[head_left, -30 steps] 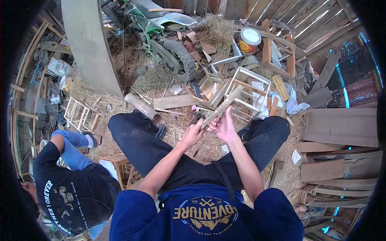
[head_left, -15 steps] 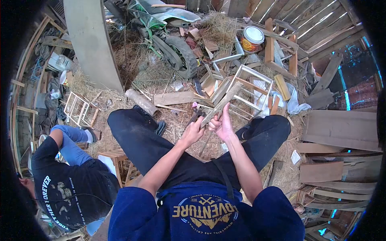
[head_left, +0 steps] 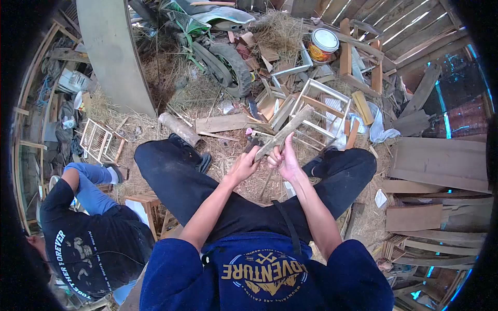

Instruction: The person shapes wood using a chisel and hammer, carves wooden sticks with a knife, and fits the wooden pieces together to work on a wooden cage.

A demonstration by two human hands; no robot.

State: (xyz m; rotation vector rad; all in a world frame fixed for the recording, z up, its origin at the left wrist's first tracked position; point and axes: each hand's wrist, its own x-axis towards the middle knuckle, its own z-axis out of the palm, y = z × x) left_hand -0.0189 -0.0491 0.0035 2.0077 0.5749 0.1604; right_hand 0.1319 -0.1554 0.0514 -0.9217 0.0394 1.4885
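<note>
Rough grey-brown wooden stick (head_left: 287, 129) barely shifts, so our work holds steady: left hand (head_left: 243, 168) closed on its near end, right hand (head_left: 286, 162) curled against it, thumb extended.

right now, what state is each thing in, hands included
Left hand: closed around the stick's near end
Right hand: fingers curled against the stick, thumb extended
Stick: held, slanting
Log: lying on its side
Bucket: upright, apparently lidded
White cloth: crumpled
Motorbike: partly hidden, stance unclear
</note>
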